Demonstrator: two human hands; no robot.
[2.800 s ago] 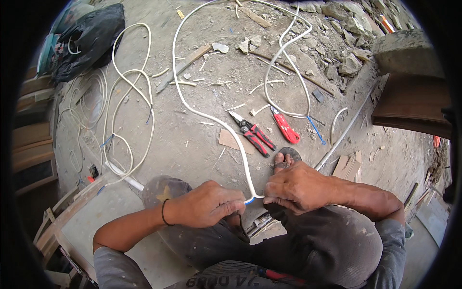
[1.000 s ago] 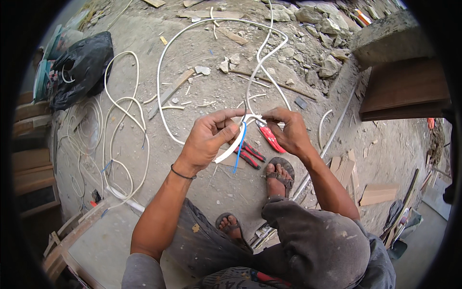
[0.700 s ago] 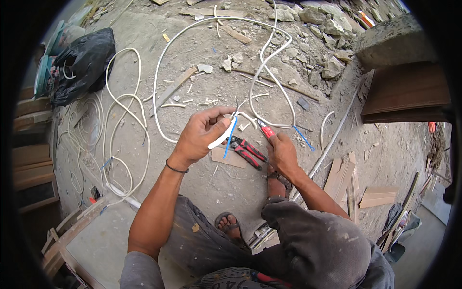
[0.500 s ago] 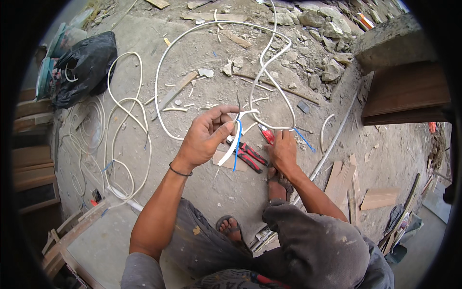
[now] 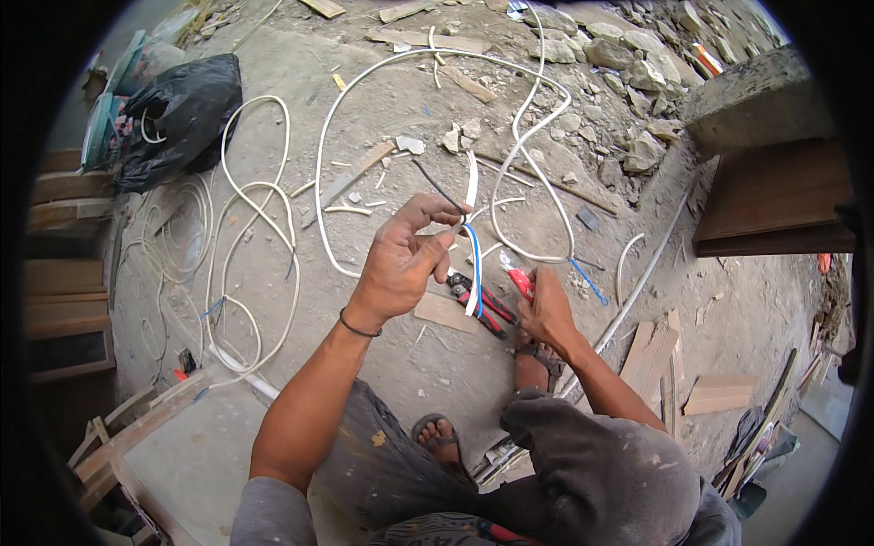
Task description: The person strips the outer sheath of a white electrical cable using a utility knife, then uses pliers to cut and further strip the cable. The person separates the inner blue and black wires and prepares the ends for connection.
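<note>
My left hand [image 5: 405, 259] pinches the stripped end of a white electrical cable [image 5: 471, 182] between thumb and fingers. A black wire [image 5: 437, 189] sticks up to the left from the pinch. A blue wire [image 5: 479, 273] hangs below it beside a strip of white sheath. To the right and apart from the cable, my right hand [image 5: 548, 308] is closed around a red utility knife [image 5: 520, 280], its pale tip pointing up and left. Red-and-black wire strippers [image 5: 492, 314] lie on the ground just behind the hanging wires.
Loops of white cable [image 5: 320, 173] spread over the dusty ground ahead, with more coils [image 5: 214, 264] at the left. A black plastic bag [image 5: 187, 118] sits far left. Broken stones [image 5: 628, 64] pile up at the far right. Wood offcuts [image 5: 719, 382] and a long pale pipe [image 5: 651, 259] lie right.
The white sheath strip, earlier bent toward the right, now stands upright above my left hand. The black wire leans left. My right hand with the knife sits slightly lower, and the view has shifted.
</note>
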